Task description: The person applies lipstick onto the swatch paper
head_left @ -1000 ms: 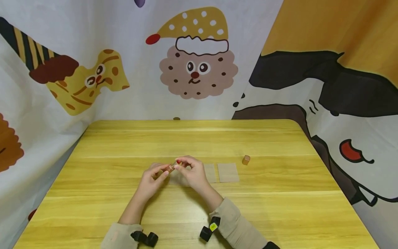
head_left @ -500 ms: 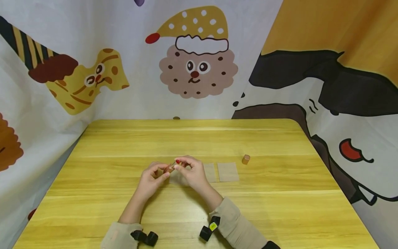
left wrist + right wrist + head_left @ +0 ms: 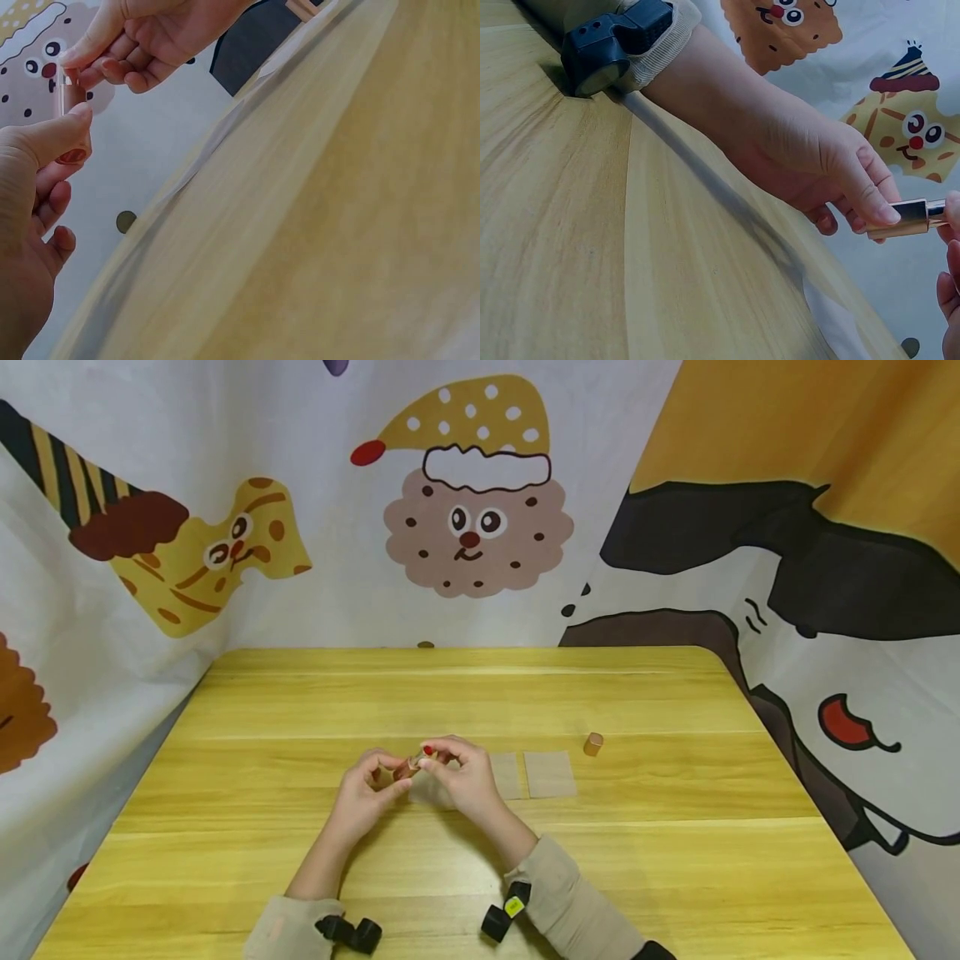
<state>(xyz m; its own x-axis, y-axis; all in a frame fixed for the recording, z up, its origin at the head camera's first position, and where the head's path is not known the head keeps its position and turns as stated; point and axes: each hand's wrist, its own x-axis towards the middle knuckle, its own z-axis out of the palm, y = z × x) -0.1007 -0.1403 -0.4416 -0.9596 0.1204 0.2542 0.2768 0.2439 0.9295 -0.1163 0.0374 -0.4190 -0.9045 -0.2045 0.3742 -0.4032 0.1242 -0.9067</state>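
A copper-coloured lipstick tube [image 3: 406, 768] is held above the table between the two hands. My left hand [image 3: 360, 799] pinches its lower part between thumb and fingers; in the right wrist view the tube [image 3: 907, 218] looks shiny, with a narrower metal section. My right hand [image 3: 469, 781] pinches that narrower end with thumb and fingertips. A red tip [image 3: 428, 750] shows beside the right fingertips. In the left wrist view, the left hand [image 3: 37, 217] is below and the right hand [image 3: 154, 37] above, both on the tube [image 3: 71, 101].
A copper-coloured cap-like piece [image 3: 593, 744] stands on the wooden table [image 3: 480, 693], to the right. Two beige squares [image 3: 550, 774] [image 3: 506, 776] lie flat near the right hand, with more beige material partly covered beneath the hands. A cartoon-printed cloth [image 3: 300, 410] hangs behind the table.
The tube's angle between the fingers has shifted slightly. Both hands stay in nearly the same place, and the piece and squares on the table have not moved.
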